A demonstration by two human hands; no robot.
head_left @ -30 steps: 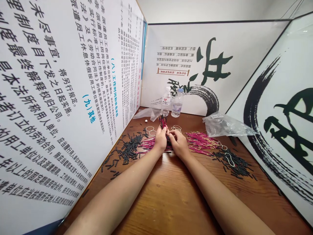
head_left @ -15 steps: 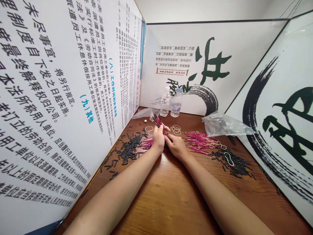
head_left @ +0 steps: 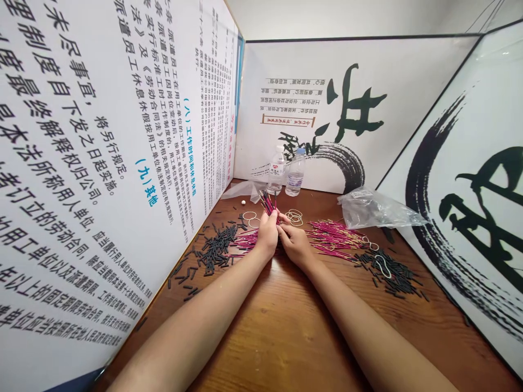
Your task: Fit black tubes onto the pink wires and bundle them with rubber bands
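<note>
My left hand (head_left: 267,235) is closed round a bundle of thin magenta sticks (head_left: 269,202). Their dark and pale tips fan out above the fingers. My right hand (head_left: 295,240) presses against the left one, its fingers closed at the lower part of the same bundle; its fingertips are partly hidden. Left of the hands lie loose magenta sticks (head_left: 245,239) and a heap of short black tubes (head_left: 218,247). On the right are a larger pile of magenta sticks (head_left: 337,237) and another heap of black tubes (head_left: 394,277).
Two clear plastic bottles, one (head_left: 277,170) beside the other (head_left: 295,173), stand behind the hands. Rubber bands (head_left: 294,216) lie near the right hand, and one (head_left: 383,265) rests on the right heap. A clear plastic bag (head_left: 371,208) sits back right. Printed panels (head_left: 286,60) enclose the wooden table (head_left: 269,326).
The stick bundle has tilted slightly to the right and stands more upright, its tips more spread. Both hands have shifted only a little and stay together.
</note>
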